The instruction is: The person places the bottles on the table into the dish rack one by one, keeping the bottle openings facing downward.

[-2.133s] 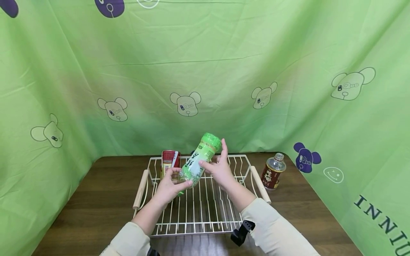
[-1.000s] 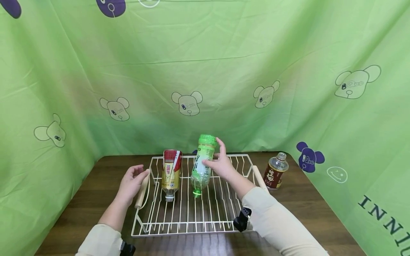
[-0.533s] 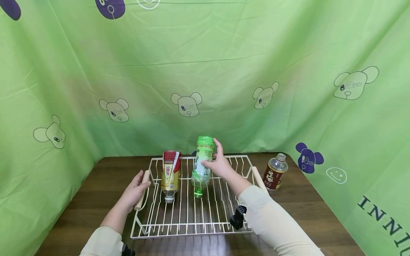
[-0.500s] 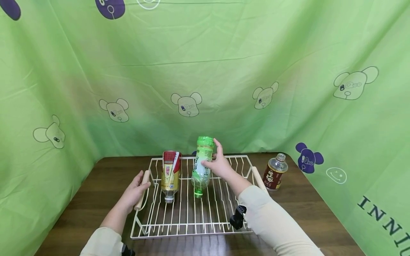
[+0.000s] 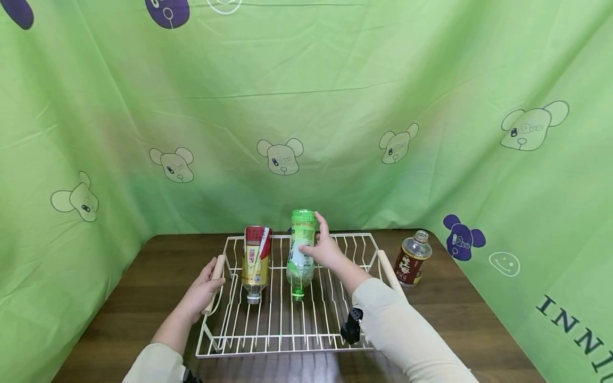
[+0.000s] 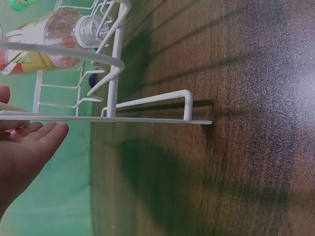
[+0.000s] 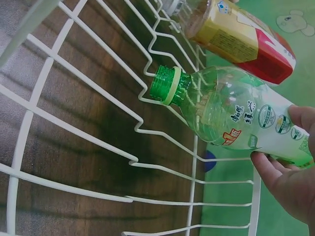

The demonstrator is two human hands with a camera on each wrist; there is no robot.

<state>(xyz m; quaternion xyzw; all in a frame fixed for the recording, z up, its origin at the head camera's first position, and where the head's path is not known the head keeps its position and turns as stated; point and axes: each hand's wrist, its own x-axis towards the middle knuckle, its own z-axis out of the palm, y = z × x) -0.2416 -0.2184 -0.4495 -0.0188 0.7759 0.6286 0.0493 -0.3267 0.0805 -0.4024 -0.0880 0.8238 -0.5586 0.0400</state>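
My right hand (image 5: pixel 328 251) holds a green plastic bottle (image 5: pixel 300 267) neck down in the white wire rack (image 5: pixel 282 336), thumb in front and fingers along its far side. In the right wrist view, the capless neck of this bottle (image 7: pixel 221 110) lies at the rack's bent wires, with the hand (image 7: pixel 293 189) round its label. My left hand (image 5: pixel 197 298) grips the rack's left wooden handle (image 5: pixel 220 263), thumb on the inner side. Another bottle, red and gold (image 5: pixel 256 260), stands neck down in the rack, left of the green one.
A dark-red-labelled, capless bottle (image 5: pixel 412 260) stands upright on the brown table (image 5: pixel 158 266), right of the rack. The rack's right wooden handle (image 5: pixel 390 271) lies beside my right forearm. A green patterned cloth (image 5: pixel 325 122) hangs behind and at both sides.
At first both hands held the green bottle tilted above the rack. My left hand let go and moved left to the handle; my right brought the bottle upright, neck down, and lowered it.
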